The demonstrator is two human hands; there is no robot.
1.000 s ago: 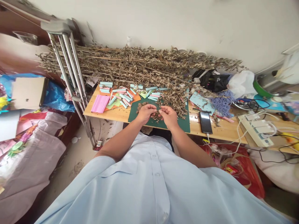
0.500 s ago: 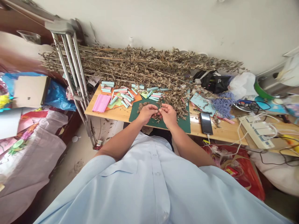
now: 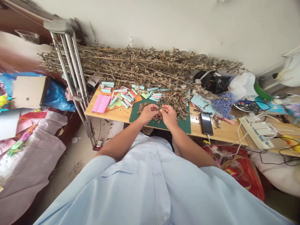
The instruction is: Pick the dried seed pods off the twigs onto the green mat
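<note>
Over the green cutting mat [image 3: 186, 127], my left hand [image 3: 148, 113] and my right hand [image 3: 168, 116] meet almost fingertip to fingertip. Both are closed in a pinch, thumbs against bent fingers. Whatever they hold is too small to make out. Dried, crumpled leaves [image 3: 179, 104] lie heaped behind and beside my right hand. A smaller brownish clump of dried plant bits [image 3: 142, 107] sits on the mat beside my left hand. Behind the hands are several short rolls of pale blue and pink paper [image 3: 126, 99].
Long dried stalks [image 3: 140, 64] run along the wall. A folded pink paper [image 3: 101, 103] lies left on the wooden table [image 3: 90, 111]. To the right are a phone [image 3: 206, 123], purple cord [image 3: 222, 104] and a power strip [image 3: 256, 132]. Metal crutches [image 3: 70, 62] stand at the left.
My fingers have shifted slightly, with the hands staying in the same place over the mat. The view has moved a little; nothing else visibly differs.
</note>
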